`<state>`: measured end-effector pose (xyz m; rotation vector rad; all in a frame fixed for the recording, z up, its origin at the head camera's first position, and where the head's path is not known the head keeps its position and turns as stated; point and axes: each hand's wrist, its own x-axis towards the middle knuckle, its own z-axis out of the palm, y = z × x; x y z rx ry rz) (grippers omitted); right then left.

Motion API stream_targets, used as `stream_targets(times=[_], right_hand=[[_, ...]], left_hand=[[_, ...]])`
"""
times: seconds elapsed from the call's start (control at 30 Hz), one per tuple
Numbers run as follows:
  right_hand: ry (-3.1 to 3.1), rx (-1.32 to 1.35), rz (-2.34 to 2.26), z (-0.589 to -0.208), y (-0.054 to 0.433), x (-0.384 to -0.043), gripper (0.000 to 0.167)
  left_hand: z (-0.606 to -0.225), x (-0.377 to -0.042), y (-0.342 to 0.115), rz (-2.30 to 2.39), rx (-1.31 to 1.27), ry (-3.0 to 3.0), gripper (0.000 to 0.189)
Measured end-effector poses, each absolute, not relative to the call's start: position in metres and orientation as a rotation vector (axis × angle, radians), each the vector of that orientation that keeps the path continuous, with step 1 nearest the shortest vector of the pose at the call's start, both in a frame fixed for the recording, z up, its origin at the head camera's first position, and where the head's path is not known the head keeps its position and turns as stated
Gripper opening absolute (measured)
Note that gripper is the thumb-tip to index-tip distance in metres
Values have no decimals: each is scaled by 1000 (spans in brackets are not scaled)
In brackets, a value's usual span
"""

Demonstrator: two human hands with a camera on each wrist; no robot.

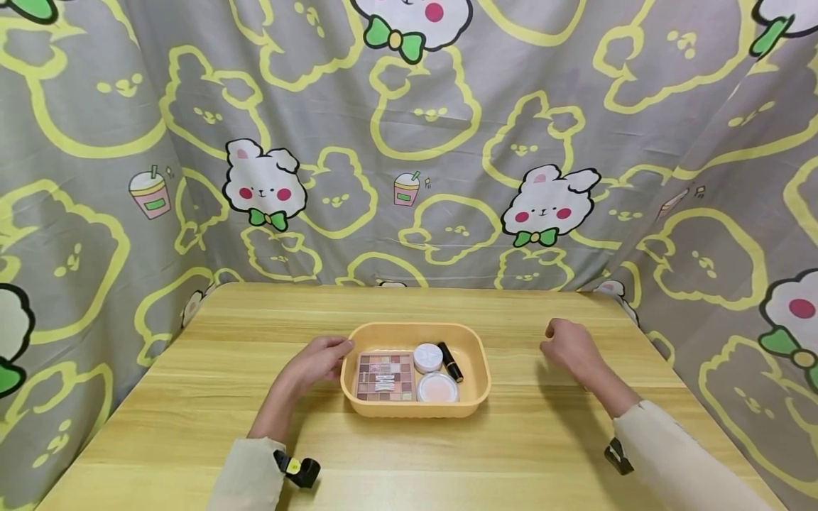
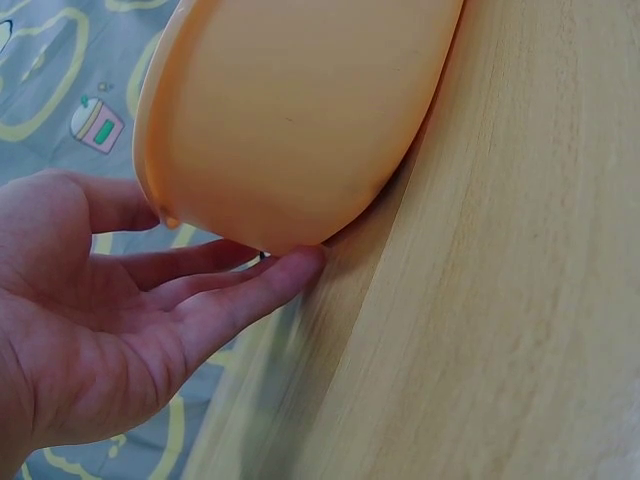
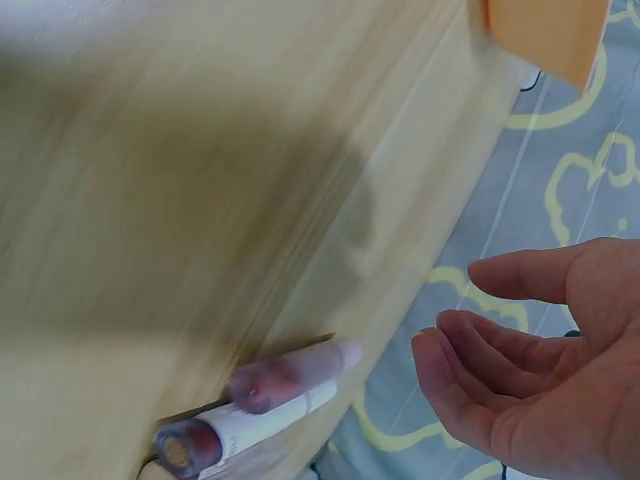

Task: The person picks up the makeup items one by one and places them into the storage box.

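An orange plastic basket [image 1: 415,409] sits on the table with makeup inside: an eyeshadow palette [image 1: 385,377] on its left, a white round compact [image 1: 428,358], a clear-lidded powder compact [image 1: 437,387] and a black lipstick tube [image 1: 451,362]. My left hand [image 1: 316,362] holds the basket's left end, thumb at the rim; in the left wrist view its fingers touch the basket's outer wall [image 2: 300,120]. Off to the right, my right hand [image 1: 571,349] hovers over the table with loosely curled fingers and holds nothing. The right wrist view shows a pinkish lip gloss tube [image 3: 285,378] near that hand.
Beside the pinkish tube lies a white-and-dark tube [image 3: 225,436], with a clear one [image 3: 245,465] partly cut off by the frame; the head view does not show them. A patterned curtain [image 1: 441,170] surrounds the wooden table [image 1: 396,461] at the back and sides.
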<state>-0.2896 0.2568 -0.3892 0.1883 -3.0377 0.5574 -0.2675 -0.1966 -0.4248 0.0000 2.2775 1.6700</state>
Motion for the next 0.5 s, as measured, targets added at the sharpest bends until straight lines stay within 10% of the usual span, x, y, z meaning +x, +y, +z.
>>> stream_targets(times=[0.5], right_hand=[[-3051,140,524,-401,282,-288,28]], left_hand=[[-426,-269,-198,1660,-15,2288,55]])
